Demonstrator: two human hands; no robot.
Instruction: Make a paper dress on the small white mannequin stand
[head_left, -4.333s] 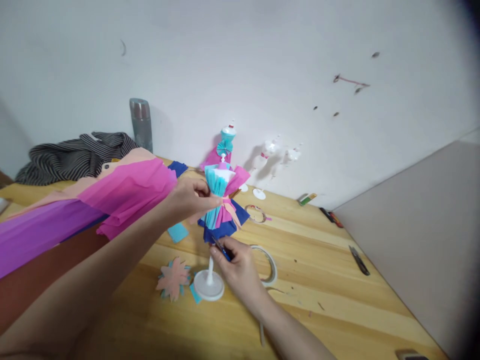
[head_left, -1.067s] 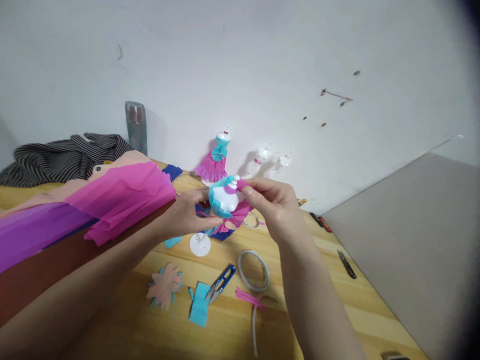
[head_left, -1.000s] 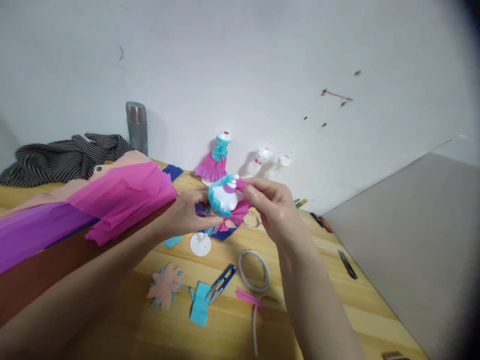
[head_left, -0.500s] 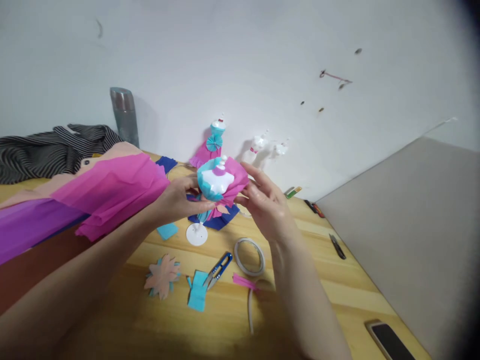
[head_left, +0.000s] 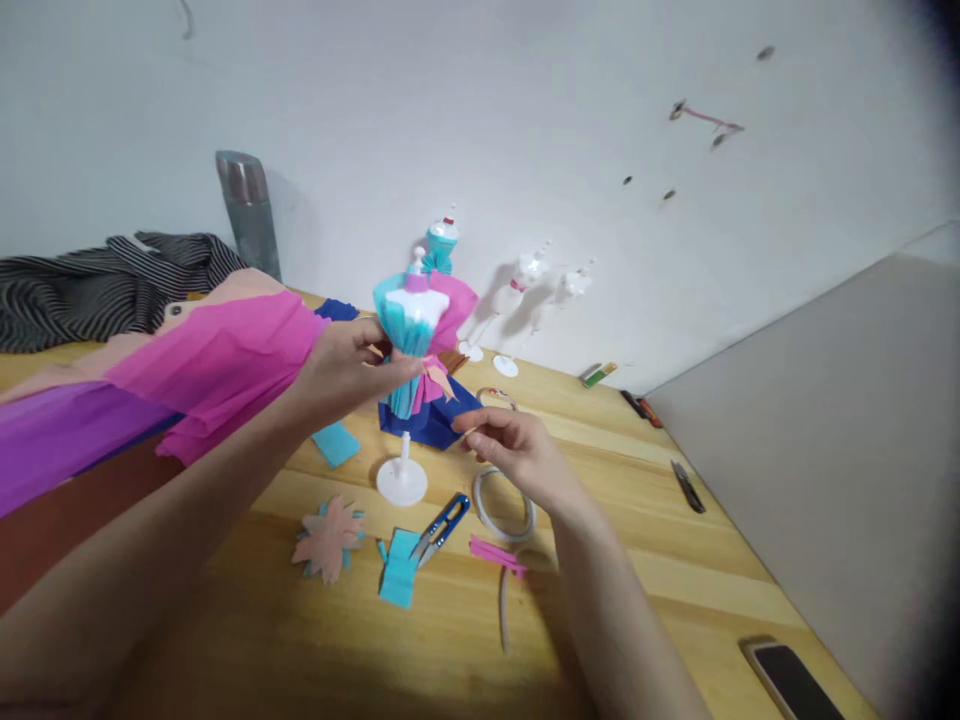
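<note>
My left hand [head_left: 352, 365] is closed round the waist of a miniature dress form [head_left: 416, 305] on a round white base [head_left: 403, 483]. Pleated teal paper covers one side of it, and pink paper [head_left: 454, 310] fans out on the other. A peach paper piece [head_left: 439, 378] shows at its waist. To the right, apart from the form, my right hand [head_left: 510, 445] has its fingers pinched together; a thin sliver shows at the tips, too small to name. Dark blue paper [head_left: 424, 425] lies behind the fingertips. A roll of tape [head_left: 480, 505] rests below that hand.
Thread snips [head_left: 442, 530] lie by teal paper [head_left: 399, 570] and layered paper petals [head_left: 330, 538]. Pink sheets [head_left: 240, 350] cover the left side. Bare dress forms [head_left: 530, 268] stand near the wall. A utility knife [head_left: 688, 487] and phone [head_left: 791, 680] lie right.
My right hand has come away from the pink paper and moved down, its fingers now pinched. The dress form stands more upright, with its base and teal pleats in fuller view.
</note>
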